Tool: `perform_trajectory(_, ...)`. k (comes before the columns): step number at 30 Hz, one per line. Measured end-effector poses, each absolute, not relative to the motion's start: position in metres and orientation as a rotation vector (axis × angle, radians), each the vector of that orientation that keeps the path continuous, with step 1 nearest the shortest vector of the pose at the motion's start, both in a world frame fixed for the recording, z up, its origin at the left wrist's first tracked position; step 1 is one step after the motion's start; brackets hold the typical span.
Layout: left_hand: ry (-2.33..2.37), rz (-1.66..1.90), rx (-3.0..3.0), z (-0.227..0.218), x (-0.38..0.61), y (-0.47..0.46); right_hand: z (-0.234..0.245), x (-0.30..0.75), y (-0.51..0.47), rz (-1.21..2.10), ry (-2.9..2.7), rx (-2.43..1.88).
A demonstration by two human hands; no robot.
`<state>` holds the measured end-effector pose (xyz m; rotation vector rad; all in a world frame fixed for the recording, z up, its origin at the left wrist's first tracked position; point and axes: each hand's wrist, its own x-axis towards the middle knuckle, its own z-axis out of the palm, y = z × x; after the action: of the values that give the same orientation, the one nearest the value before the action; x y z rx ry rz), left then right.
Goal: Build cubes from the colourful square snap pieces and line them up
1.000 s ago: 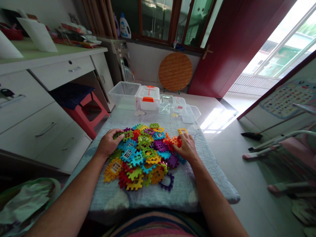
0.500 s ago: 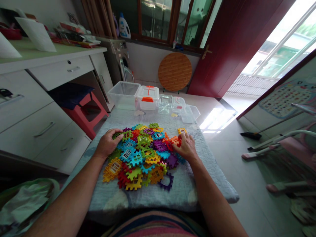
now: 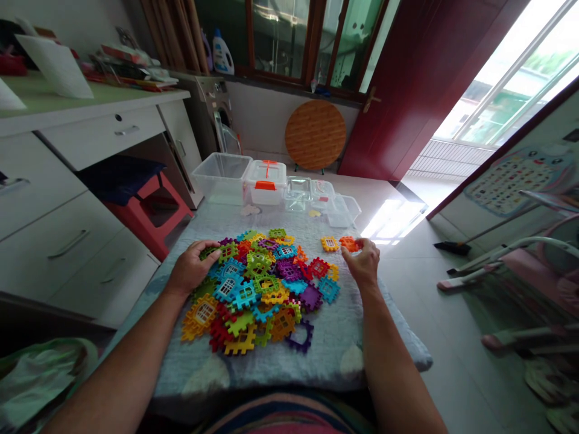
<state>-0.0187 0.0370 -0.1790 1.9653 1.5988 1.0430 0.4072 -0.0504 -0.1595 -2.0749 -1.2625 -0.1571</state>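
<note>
A heap of interlocking plastic building blocks point(image 3: 266, 283), flat, toothed and brightly coloured, lies on the cloth-covered table point(image 3: 325, 349). At the heap's left edge, my left hand point(image 3: 192, 268) has its thumb and fingers closed around a green block point(image 3: 208, 252), partly hidden by the fingers. My right hand point(image 3: 364, 262) pinches an orange block point(image 3: 349, 243) at the table's right side, apart from the heap. Just left of that block lies a yellow-orange window block point(image 3: 330, 243). Red point(image 3: 318, 267) and blue point(image 3: 329, 289) blocks sit at the heap's right edge.
Along the far table edge stand an open clear bin point(image 3: 222, 175), a lidded box with orange latches point(image 3: 266, 184) and smaller clear containers point(image 3: 298, 194). A red stool point(image 3: 151, 205) is left of the table; a pink chair point(image 3: 529, 268) stands to the right.
My right hand has moved right and away from the heap with the orange block, to beside the yellow-orange one. The red and blue blocks it covered now show. My left hand stays at the heap.
</note>
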Motion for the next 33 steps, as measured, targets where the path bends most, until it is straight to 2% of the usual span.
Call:
perform_trajectory(8,1.595,1.029,1.965,-0.181,-0.02,0.038,-0.175,0.419,-0.042,-0.078,-1.105,-2.387)
perform_trajectory(17,1.587,1.033,1.967,-0.182,-0.02,0.039,-0.172,0.418,-0.036,-0.17,-1.073,-2.358)
perform_trajectory(33,1.591,1.045,1.965,-0.18,-0.018,0.038,-0.171,0.419,-0.023,-0.081,-1.048,-2.435)
